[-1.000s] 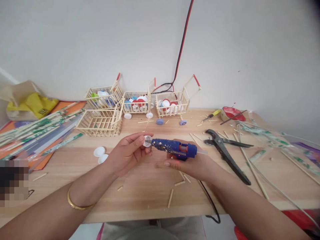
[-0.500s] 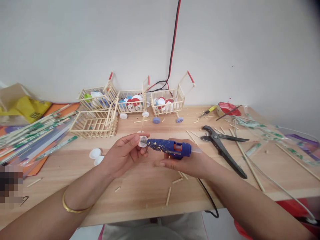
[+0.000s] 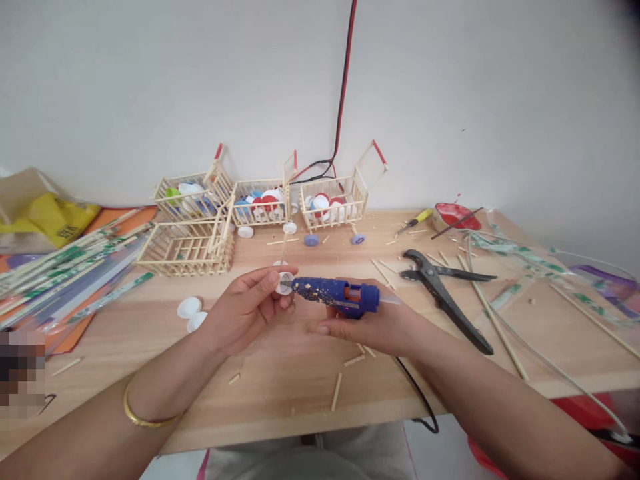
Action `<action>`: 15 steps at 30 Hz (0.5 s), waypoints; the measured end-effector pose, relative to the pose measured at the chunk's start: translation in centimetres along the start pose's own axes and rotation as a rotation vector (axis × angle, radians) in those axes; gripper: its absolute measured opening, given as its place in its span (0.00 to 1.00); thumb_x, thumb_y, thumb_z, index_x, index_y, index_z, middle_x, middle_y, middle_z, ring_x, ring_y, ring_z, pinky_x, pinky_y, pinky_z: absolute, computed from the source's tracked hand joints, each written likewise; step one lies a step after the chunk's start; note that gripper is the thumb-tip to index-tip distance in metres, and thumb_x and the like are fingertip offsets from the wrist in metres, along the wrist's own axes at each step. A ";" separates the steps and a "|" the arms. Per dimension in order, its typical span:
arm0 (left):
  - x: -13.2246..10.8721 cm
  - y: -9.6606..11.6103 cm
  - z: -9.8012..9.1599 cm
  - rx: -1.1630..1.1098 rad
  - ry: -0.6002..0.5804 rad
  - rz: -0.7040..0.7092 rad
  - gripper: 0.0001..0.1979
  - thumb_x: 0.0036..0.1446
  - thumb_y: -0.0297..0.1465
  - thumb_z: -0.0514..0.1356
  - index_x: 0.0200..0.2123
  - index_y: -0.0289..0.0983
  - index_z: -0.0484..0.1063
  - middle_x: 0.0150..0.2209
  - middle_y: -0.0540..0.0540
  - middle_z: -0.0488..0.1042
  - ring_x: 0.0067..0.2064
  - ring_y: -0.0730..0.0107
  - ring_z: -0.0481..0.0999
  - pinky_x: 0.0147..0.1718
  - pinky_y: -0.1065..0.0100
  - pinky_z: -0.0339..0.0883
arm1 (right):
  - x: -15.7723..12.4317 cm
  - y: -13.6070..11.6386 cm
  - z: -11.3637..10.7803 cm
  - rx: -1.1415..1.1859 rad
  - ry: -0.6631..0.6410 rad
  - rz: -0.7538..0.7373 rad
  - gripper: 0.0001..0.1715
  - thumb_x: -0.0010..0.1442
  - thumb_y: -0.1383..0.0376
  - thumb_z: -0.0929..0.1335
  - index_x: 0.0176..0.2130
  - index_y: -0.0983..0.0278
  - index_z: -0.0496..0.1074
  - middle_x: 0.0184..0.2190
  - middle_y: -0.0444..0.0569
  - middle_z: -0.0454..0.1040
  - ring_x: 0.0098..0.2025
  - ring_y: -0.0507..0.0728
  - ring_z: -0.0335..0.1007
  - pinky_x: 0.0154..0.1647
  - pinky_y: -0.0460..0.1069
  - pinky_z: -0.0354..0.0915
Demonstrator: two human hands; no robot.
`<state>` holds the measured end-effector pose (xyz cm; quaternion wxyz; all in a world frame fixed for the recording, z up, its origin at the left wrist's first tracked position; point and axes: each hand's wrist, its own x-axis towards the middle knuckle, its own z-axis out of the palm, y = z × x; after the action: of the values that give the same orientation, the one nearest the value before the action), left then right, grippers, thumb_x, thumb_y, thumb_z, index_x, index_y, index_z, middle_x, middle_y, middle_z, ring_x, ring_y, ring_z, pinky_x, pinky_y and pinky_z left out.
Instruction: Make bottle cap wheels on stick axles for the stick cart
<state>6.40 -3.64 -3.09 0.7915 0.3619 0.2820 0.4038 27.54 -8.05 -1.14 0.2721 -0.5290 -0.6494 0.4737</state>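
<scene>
Between its thumb and fingers, my left hand (image 3: 257, 300) pinches a white bottle cap (image 3: 285, 285), its hollow side turned to the right. A thin stick and another white cap (image 3: 281, 264) show just behind it. My right hand (image 3: 367, 323) is wrapped round a blue hot glue gun (image 3: 333, 297) flecked with dried bits. The gun's nozzle points left into the cap; whether it touches the inside I cannot tell. Clear glue stick juts from the gun's rear. Two loose white caps (image 3: 189, 307) lie left of my left hand.
Several small stick-built carts (image 3: 334, 200), most filled with bottle caps, stand along the wall. Black pliers (image 3: 445, 300), a yellow-handled cutter (image 3: 417, 220) and a red bowl (image 3: 455, 217) lie right. Packaged sticks (image 3: 75, 267) are piled left. Stick offcuts and cables are scattered on the table (image 3: 280, 387).
Almost nothing differs. The whole view has shifted slightly, and both hands keep the cap and the glue gun in the same arrangement.
</scene>
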 end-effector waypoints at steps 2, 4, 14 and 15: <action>0.0 0.0 0.0 0.009 0.008 0.010 0.14 0.54 0.31 0.63 0.43 0.31 0.76 0.29 0.46 0.71 0.28 0.75 0.68 0.30 0.70 0.68 | 0.1 0.0 0.1 -0.003 0.001 0.013 0.22 0.46 0.50 0.73 0.27 0.64 0.67 0.23 0.41 0.68 0.24 0.48 0.62 0.24 0.43 0.60; 0.0 0.0 -0.1 0.017 0.015 0.020 0.14 0.54 0.31 0.64 0.43 0.31 0.76 0.29 0.46 0.72 0.28 0.75 0.69 0.30 0.70 0.68 | 0.1 0.0 0.1 -0.016 0.003 0.019 0.22 0.46 0.50 0.73 0.27 0.64 0.67 0.22 0.41 0.68 0.24 0.48 0.61 0.23 0.43 0.60; 0.1 -0.1 -0.1 0.184 0.044 0.162 0.13 0.52 0.31 0.65 0.42 0.35 0.77 0.37 0.45 0.71 0.32 0.73 0.70 0.34 0.68 0.67 | 0.3 -0.7 -0.1 -0.039 -0.033 0.077 0.20 0.48 0.51 0.72 0.25 0.64 0.68 0.20 0.40 0.66 0.22 0.47 0.59 0.21 0.42 0.57; 0.0 -0.1 -0.1 0.252 0.050 0.199 0.13 0.53 0.31 0.64 0.42 0.37 0.77 0.39 0.45 0.70 0.33 0.72 0.71 0.35 0.68 0.67 | 0.3 -0.7 -0.2 -0.026 -0.042 0.092 0.20 0.48 0.51 0.72 0.25 0.65 0.68 0.19 0.39 0.65 0.21 0.47 0.58 0.20 0.42 0.56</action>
<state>6.36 -3.64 -3.18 0.6886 0.4744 0.3127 0.4506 27.31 -7.69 -0.47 0.2296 -0.5515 -0.6361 0.4884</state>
